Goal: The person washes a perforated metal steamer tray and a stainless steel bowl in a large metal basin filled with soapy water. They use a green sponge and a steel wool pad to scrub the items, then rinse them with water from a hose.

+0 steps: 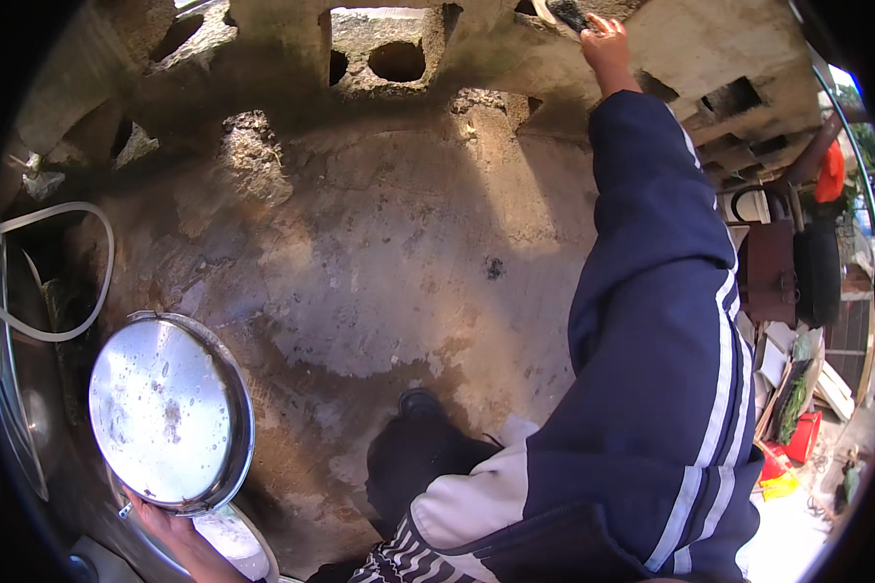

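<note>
My left hand (162, 526) grips the lower edge of a round stainless-steel pan (162, 412). Its flat, spotted face is turned up to me, and a small metal handle or bracket (144, 315) juts from the far rim. My right arm is stretched far forward to a pierced concrete-block wall (474, 51). There, the fingers of my right hand (607, 45) are closed on a dark, rough object (569, 13) at an opening near the top of the view. Exactly what it is, I cannot tell.
A stained concrete floor (408, 291) lies between my hands. A pale hose (109, 255) loops at left. Below the pan is a whitish basin (237, 543). Boards (835, 390), a red container (802, 437) and a dark red box (769, 273) stand at right.
</note>
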